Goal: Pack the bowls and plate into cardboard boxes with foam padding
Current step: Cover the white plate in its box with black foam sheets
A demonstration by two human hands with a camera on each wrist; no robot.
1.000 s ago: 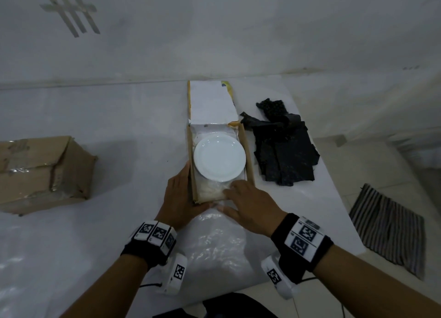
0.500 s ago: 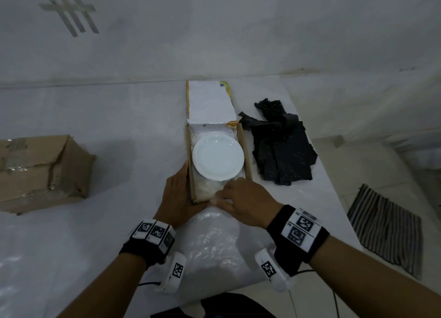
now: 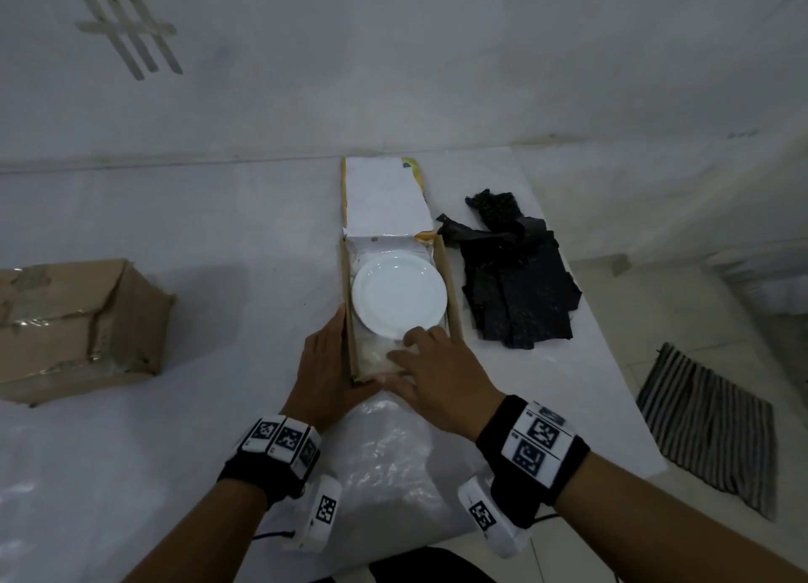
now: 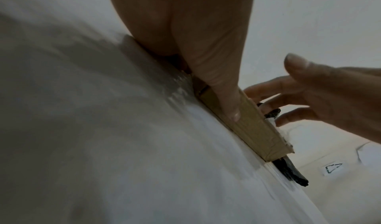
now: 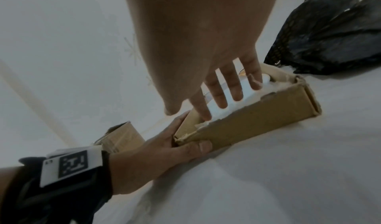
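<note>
A white plate (image 3: 400, 296) lies on white foam (image 3: 371, 355) inside a shallow cardboard box (image 3: 454, 294) at the table's middle. The box's lid (image 3: 384, 197) lies open, away from me. My left hand (image 3: 325, 364) clasps the box's near-left corner (image 5: 185, 138), with the thumb (image 4: 226, 100) along the near wall and the fingers on the left wall. My right hand (image 3: 419, 350) is spread flat over the box's near end. Its fingers (image 5: 235, 90) rest on the plate's near rim and on the foam.
Black foam pieces (image 3: 520, 289) lie just right of the box. A taped brown cardboard box (image 3: 78, 324) stands at the far left. A clear plastic sheet (image 3: 389, 464) lies between my wrists. The table's right edge is close, with a striped cloth (image 3: 708, 429) on the floor beyond.
My right hand has slid forward from the box's near wall onto the foam and the plate's near rim. The left hand has kept its hold on the corner.
</note>
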